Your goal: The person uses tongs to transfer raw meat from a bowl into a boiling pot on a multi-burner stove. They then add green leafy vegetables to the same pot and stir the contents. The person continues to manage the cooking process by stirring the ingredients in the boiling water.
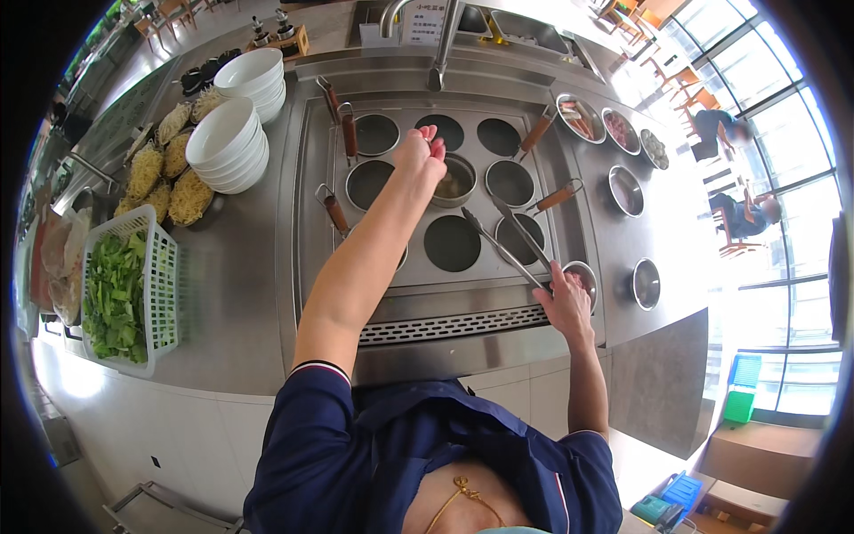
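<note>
My left hand (421,157) is over the middle of a stainless-steel noodle cooker with several round wells, its fingers curled. It is beside a metal strainer basket (460,190) with pale food inside; whether it grips a handle is hidden. My right hand (569,300) holds metal tongs (517,257) near the cooker's front right corner. Their arms are spread, with nothing between the tips, which lie over the wells on the right. Just beside this hand, a steel bowl (593,280) of pinkish food is partly covered. Wooden-handled strainers (351,135) rest along both sides of the cooker.
White bowls (227,150) stand stacked at left, by noodle bundles (189,197) and a white plastic basket (160,287) of chopped greens. A faucet (437,73) rises behind the cooker. Steel bowls (626,191), some with food, line the right counter. Two people sit far right.
</note>
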A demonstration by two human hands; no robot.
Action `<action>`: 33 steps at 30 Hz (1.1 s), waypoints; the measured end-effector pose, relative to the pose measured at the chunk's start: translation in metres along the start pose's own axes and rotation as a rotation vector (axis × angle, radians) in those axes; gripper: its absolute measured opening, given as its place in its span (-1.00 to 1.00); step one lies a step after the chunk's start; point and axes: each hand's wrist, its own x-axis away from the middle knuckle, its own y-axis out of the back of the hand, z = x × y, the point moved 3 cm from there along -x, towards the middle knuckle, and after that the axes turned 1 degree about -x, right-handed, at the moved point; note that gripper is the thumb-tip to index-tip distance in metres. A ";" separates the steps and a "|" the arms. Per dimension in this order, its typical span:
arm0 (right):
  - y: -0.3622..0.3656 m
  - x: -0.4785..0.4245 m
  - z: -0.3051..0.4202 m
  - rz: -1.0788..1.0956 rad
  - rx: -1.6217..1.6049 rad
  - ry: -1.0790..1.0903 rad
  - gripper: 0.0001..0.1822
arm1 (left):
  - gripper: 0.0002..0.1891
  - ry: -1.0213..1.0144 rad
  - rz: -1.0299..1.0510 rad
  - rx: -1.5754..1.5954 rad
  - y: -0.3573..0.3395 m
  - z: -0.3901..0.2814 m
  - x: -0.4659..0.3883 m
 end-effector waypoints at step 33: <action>0.024 -0.123 0.055 -0.063 0.259 0.302 -0.73 | -0.78 -0.104 -0.044 -0.733 0.004 -0.041 -0.018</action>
